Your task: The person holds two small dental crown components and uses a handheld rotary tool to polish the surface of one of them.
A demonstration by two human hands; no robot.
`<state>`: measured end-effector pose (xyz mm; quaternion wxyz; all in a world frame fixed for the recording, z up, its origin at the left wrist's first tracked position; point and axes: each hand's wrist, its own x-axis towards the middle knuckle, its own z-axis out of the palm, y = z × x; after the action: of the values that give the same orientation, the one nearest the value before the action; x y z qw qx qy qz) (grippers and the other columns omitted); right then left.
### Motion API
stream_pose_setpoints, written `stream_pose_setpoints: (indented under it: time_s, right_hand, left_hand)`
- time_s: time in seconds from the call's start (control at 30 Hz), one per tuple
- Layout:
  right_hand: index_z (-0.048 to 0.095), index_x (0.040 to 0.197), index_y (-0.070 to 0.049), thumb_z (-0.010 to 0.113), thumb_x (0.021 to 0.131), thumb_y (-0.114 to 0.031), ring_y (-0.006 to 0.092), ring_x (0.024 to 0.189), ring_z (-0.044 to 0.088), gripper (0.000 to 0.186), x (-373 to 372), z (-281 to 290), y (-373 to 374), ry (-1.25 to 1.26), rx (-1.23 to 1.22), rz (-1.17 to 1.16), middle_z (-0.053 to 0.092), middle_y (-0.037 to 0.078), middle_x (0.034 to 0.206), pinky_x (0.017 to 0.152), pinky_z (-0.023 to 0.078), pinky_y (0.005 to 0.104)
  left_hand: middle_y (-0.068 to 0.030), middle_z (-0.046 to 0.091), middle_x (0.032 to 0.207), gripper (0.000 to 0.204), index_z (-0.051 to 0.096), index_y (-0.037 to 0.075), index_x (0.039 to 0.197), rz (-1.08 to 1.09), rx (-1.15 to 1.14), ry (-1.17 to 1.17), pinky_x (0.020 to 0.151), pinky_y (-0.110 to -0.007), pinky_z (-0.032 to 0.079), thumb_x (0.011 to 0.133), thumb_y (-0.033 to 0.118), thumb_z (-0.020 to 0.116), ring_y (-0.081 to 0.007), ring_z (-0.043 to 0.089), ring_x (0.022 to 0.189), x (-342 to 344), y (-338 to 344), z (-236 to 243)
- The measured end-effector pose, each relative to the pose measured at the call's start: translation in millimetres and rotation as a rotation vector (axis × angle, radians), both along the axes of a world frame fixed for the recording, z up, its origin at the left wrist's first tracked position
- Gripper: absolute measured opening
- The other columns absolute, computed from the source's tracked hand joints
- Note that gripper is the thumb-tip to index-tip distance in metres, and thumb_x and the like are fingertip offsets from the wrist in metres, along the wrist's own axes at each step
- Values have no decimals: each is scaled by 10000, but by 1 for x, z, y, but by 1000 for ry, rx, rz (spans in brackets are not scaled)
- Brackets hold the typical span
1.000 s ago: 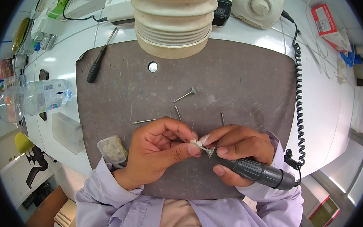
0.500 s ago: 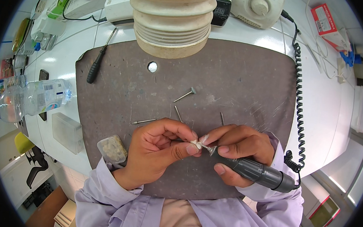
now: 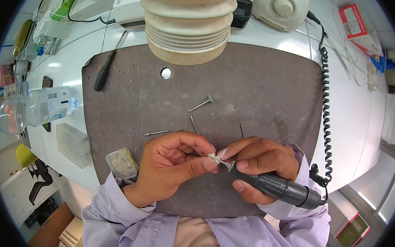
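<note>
My left hand (image 3: pixel 170 160) pinches a small whitish piece (image 3: pixel 214 157), tooth-like in look, between thumb and fingertips. Wrapped round a dark grey rotary handpiece (image 3: pixel 284 188) is my right hand (image 3: pixel 267 161); its bit tip meets the white piece, or nearly so. White dust coats my right index fingertip. Beyond my hands lie several loose bits: a wheel-headed bit (image 3: pixel 202 103), a thin shank (image 3: pixel 194 124), another shank (image 3: pixel 242 130) and a pointed bit (image 3: pixel 157 132). By my left wrist sits a small clear box (image 3: pixel 122 163) with pale pieces in it.
A ribbed hose (image 3: pixel 187 28) hangs over the far side of the brown mat (image 3: pixel 272 83). A black screwdriver (image 3: pixel 103 70) lies at the left, near a plastic bottle (image 3: pixel 47 105) and an empty clear case (image 3: pixel 73 145). A coiled cord (image 3: pixel 325 104) runs down the right to the handpiece.
The white piece is turned slightly in my left fingertips. Both hands otherwise keep almost the same place, and the handpiece stays in my right hand.
</note>
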<state>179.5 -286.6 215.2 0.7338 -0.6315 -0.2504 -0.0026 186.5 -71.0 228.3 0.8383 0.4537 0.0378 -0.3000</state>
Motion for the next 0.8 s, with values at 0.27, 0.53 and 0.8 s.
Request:
stream_pose_setpoints:
  time_s: [0.27, 0.53, 0.8]
  right_hand:
    - [577, 972, 25, 721, 769, 50, 350, 968, 682, 249, 0, 1, 0, -1, -4, -4, 626, 165, 902, 807, 588, 391]
    - [588, 964, 29, 732, 762, 48, 349, 964, 683, 248, 0, 3, 1, 17, 3, -9, 629, 169, 903, 800, 588, 388]
    - [589, 970, 34, 728, 762, 50, 348, 957, 685, 251, 0, 2, 1, 9, 10, -13, 627, 176, 908, 796, 587, 385]
  left_hand:
    - [-154, 663, 1001, 197, 595, -73, 1074, -5, 8, 3, 822, -294, 562, 885, -64, 645, -188, 671, 911, 0, 1, 0]
    - [-153, 663, 994, 195, 595, -71, 1074, -12, 11, 7, 819, -289, 561, 886, -63, 645, -185, 672, 903, 0, 1, 1]
    - [-149, 667, 986, 194, 595, -66, 1072, -12, 16, 19, 809, -282, 559, 885, -64, 645, -180, 673, 895, 0, 1, 2]
